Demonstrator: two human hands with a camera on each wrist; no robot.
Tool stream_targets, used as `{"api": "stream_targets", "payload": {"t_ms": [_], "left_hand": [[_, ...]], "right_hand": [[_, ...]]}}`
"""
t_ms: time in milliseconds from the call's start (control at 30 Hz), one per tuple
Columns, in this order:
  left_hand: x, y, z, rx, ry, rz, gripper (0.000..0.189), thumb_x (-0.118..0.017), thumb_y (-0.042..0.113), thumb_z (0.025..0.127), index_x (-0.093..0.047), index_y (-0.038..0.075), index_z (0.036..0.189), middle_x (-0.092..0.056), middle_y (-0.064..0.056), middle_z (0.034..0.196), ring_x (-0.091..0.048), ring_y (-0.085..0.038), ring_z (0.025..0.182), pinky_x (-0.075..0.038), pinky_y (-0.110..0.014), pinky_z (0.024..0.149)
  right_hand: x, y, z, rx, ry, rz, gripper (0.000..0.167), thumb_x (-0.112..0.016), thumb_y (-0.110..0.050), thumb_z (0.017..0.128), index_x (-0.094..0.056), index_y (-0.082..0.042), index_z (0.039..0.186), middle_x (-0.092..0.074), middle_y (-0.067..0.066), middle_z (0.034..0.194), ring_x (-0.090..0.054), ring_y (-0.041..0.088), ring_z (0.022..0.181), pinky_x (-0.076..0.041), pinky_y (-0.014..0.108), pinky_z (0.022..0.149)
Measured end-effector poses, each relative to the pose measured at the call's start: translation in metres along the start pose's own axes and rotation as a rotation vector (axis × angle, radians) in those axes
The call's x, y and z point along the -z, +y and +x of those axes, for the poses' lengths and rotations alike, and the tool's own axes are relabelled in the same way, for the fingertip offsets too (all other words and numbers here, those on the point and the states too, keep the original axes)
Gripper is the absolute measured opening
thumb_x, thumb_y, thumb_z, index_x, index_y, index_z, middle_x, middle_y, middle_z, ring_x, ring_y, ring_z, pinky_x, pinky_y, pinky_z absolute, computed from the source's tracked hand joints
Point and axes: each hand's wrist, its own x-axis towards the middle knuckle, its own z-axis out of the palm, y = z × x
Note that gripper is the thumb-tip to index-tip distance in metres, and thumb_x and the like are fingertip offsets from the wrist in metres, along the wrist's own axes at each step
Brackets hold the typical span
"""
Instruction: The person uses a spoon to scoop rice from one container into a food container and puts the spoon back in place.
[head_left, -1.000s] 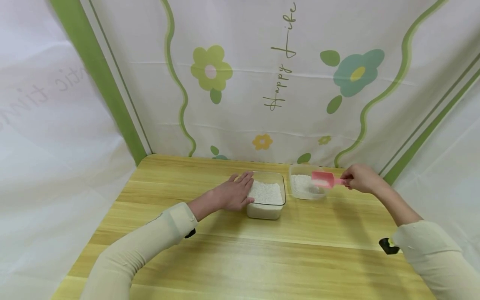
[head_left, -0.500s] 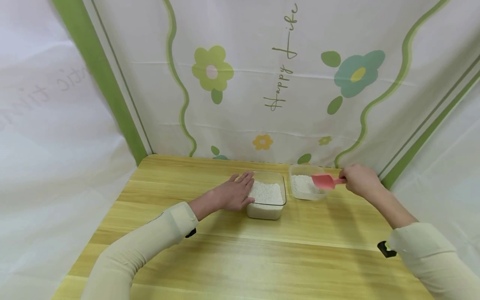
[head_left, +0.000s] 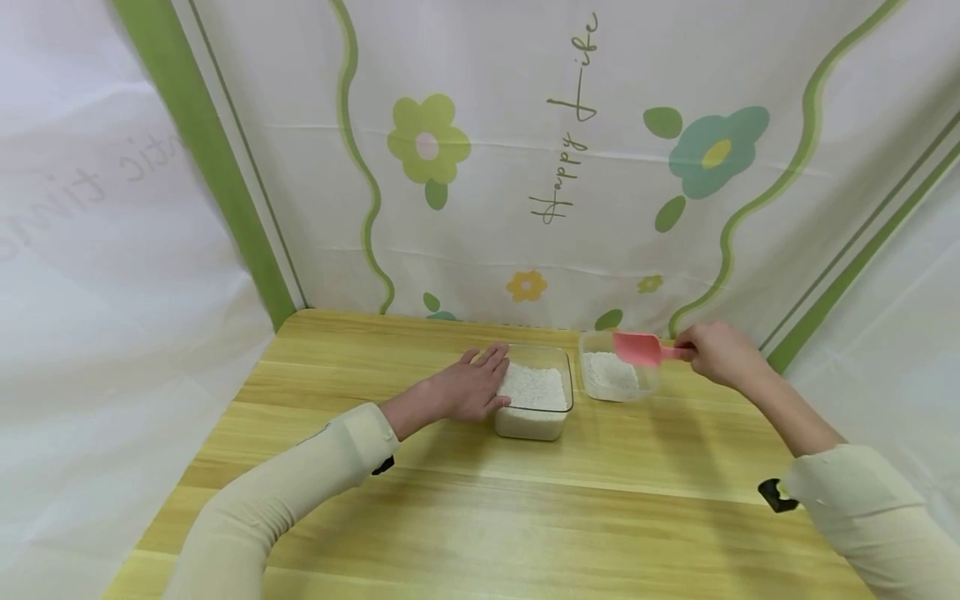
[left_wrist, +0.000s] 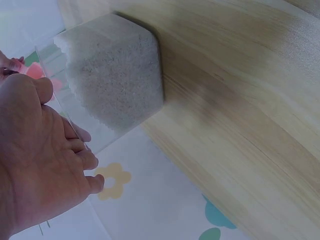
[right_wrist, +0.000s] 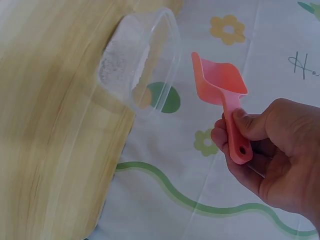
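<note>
My right hand [head_left: 722,357] grips a pink scoop [head_left: 637,348] by its handle. The scoop hangs above a small clear plastic container [head_left: 648,390], and in the right wrist view its bowl [right_wrist: 218,80] shows no grains inside. White rice-like grains [head_left: 609,371] lie in that container. My left hand [head_left: 468,387] rests with extended fingers on the left rim of a larger clear square container [head_left: 528,431]. In the left wrist view, fine white grains [left_wrist: 117,70] fill much of this larger container, and the fingers [left_wrist: 70,142] lie loosely along its rim.
Both containers stand side by side on a wooden table [head_left: 450,517], toward its back edge. A white curtain [head_left: 480,208] with printed flowers hangs right behind them. More white fabric [head_left: 112,333] closes off the left side.
The scoop held some white grains earlier; it has since tipped over the smaller container and risen slightly, its bowl now bare. The left hand stays at the larger container.
</note>
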Motion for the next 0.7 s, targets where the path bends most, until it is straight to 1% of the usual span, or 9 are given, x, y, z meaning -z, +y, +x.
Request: {"api": "stream_targets", "payload": {"t_ms": [133,267,433,533,700], "left_hand": [[-0.001,-0.001,0.000,0.005,-0.008,0.006,0.073,-0.022,0.052,0.107,-0.015,0.001,0.160,0.000,-0.016,0.169,-0.003,-0.027,0.157,-0.018,-0.048,0.125],[0.000,-0.001,0.000,0.007,-0.017,0.008,0.074,-0.022,0.053,0.107,-0.013,0.001,0.160,0.001,-0.017,0.169,-0.002,-0.027,0.157,-0.018,-0.048,0.125],[0.001,-0.001,0.000,0.009,-0.025,0.004,0.074,-0.022,0.053,0.107,-0.013,0.001,0.160,0.001,-0.016,0.169,-0.003,-0.027,0.157,-0.018,-0.047,0.125],[0.003,-0.002,0.000,0.010,-0.025,0.007,0.075,-0.022,0.053,0.107,-0.013,0.001,0.160,0.000,-0.016,0.169,-0.004,-0.027,0.157,-0.018,-0.047,0.125],[0.005,-0.002,0.002,0.014,-0.043,0.006,0.076,-0.022,0.054,0.107,-0.010,0.002,0.160,0.002,-0.015,0.169,-0.002,-0.026,0.157,-0.016,-0.047,0.126]], "right_hand": [[0.006,-0.008,0.003,0.022,0.016,0.006,0.010,-0.068,-0.004,0.089,-0.077,-0.008,0.086,-0.069,0.002,0.074,-0.050,0.014,0.061,-0.041,0.031,0.057],[0.014,-0.023,0.005,0.043,0.018,0.008,0.011,-0.068,-0.003,0.089,-0.078,-0.007,0.089,-0.070,0.002,0.076,-0.050,0.012,0.061,-0.041,0.030,0.058],[0.024,-0.047,0.010,0.090,0.030,-0.023,0.014,-0.067,0.000,0.088,-0.078,-0.008,0.089,-0.072,0.003,0.078,-0.053,0.014,0.061,-0.043,0.030,0.058],[0.026,-0.064,0.015,0.124,0.043,-0.054,0.016,-0.066,0.001,0.088,-0.077,-0.012,0.086,-0.072,0.002,0.077,-0.052,0.014,0.060,-0.041,0.029,0.056],[0.025,-0.094,0.026,0.165,0.028,-0.123,0.019,-0.070,0.000,0.087,-0.074,-0.016,0.078,-0.067,-0.001,0.071,-0.048,0.014,0.058,-0.036,0.029,0.054]]}}
